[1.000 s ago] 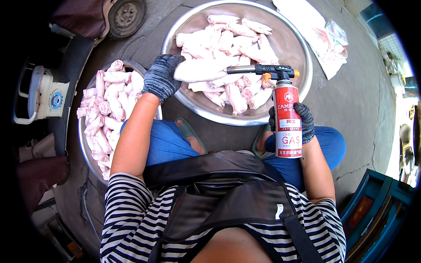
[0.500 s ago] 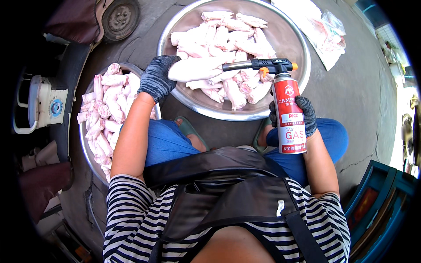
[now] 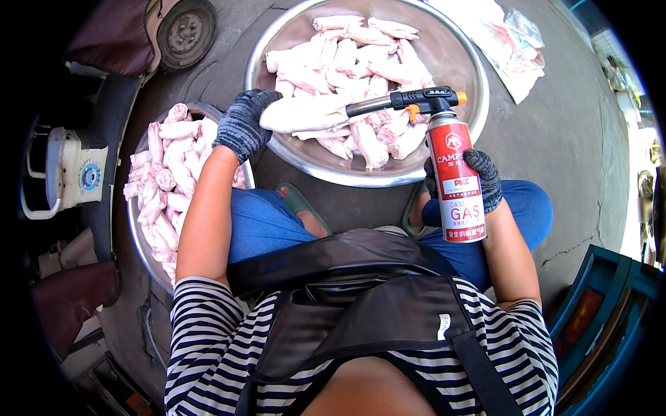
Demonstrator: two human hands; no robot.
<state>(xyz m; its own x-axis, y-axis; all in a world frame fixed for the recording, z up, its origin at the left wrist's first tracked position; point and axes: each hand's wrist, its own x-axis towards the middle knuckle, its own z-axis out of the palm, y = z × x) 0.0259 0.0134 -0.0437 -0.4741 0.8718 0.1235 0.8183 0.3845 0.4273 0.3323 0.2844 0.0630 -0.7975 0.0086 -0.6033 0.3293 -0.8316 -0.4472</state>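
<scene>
The pale pig's foot (image 3: 302,116) is a bit above the middle of the frame, left of center, in front of the big steel bowl (image 3: 463,69).

In the head view, the left hand (image 3: 246,123), in a gray and black glove, has the left end of this foot. The left grip is closed around that end. The foot lies sideways, with its other end toward the right.

The right hand (image 3: 483,182) wears the same kind of glove. The right grip is wrapped around a red and white gas can (image 3: 456,197), which stands nearly upright right of the middle. On top of the can sits a black torch head (image 3: 430,100) with orange parts. Its metal tube points left and a little down, and the tip is right at the foot. I cannot tell if they touch.

More pale feet (image 3: 371,59) are piled in the big bowl at the top of the frame. A second steel bowl (image 3: 139,249), on the left, has lots of pink feet (image 3: 163,180) in it.

A wheel (image 3: 186,33) is in the upper left. A white sheet (image 3: 492,41) lies on the gray floor (image 3: 562,139) in the upper right. A blue-green box (image 3: 590,291) is in the lower right.
</scene>
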